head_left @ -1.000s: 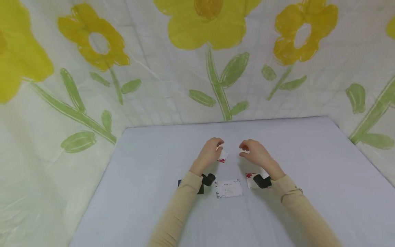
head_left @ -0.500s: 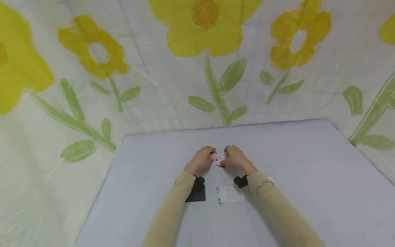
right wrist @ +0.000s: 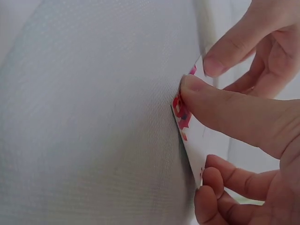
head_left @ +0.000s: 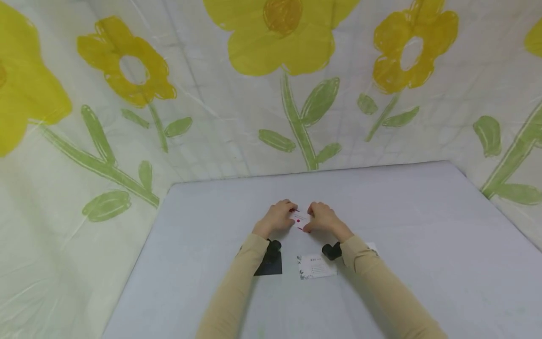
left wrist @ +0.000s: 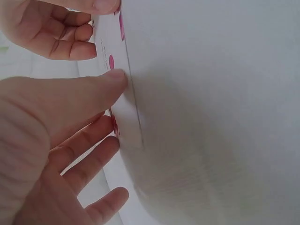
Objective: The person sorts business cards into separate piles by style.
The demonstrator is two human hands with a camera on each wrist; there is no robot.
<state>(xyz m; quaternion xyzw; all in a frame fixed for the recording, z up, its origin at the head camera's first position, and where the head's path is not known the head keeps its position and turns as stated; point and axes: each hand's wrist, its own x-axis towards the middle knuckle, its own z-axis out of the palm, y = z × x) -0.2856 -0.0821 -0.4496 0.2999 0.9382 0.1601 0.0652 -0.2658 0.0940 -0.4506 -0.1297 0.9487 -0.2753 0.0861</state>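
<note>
A small white card (head_left: 299, 220) with red flower print is held above the table between both hands. My left hand (head_left: 280, 217) pinches its left side, thumb on the face and fingers behind (left wrist: 115, 79). My right hand (head_left: 320, 218) pinches the right side, thumb on the red print (right wrist: 187, 91). The card (left wrist: 124, 108) stands on edge in the left wrist view. In the right wrist view the card (right wrist: 199, 138) shows red blossoms at its corner.
On the grey-blue table (head_left: 423, 235) lie a white printed card (head_left: 316, 267), a black card (head_left: 270, 268) under my left wrist, and another white card (head_left: 371, 246) mostly hidden by my right sleeve. Flower-patterned sheets (head_left: 271, 84) wall in the table on three sides.
My right hand came in from the right and took hold of the card that my left hand held alone. Both hands now hold it together, nearly still over the last half second.
</note>
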